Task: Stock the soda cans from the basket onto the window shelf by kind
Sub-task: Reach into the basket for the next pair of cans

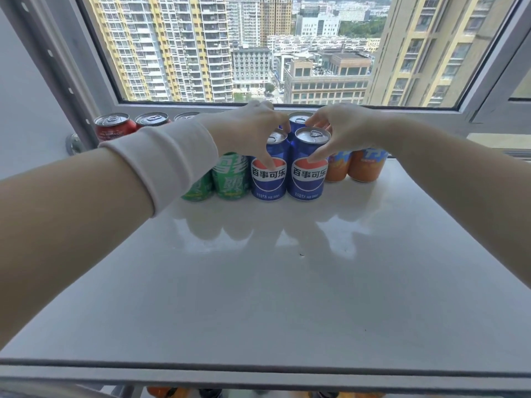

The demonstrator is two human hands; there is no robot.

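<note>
Two blue Pepsi cans stand side by side at the back of the white window shelf (287, 282). My left hand (247, 130) grips the left blue can (268, 179) from above, thumb on its front. My right hand (339, 130) grips the right blue can (307, 179) the same way. A third blue can (298, 120) stands behind them. Two green cans (230, 179) stand to the left, partly behind my left wrist. Red cans (115, 126) line the far left by the window. Orange cans (365, 168) stand to the right under my right hand.
The window frame (287, 106) runs right behind the cans. A white cuff (163, 159) covers my left wrist. Under the shelf's front edge (258, 369), something orange (161, 392) shows, unclear what it is.
</note>
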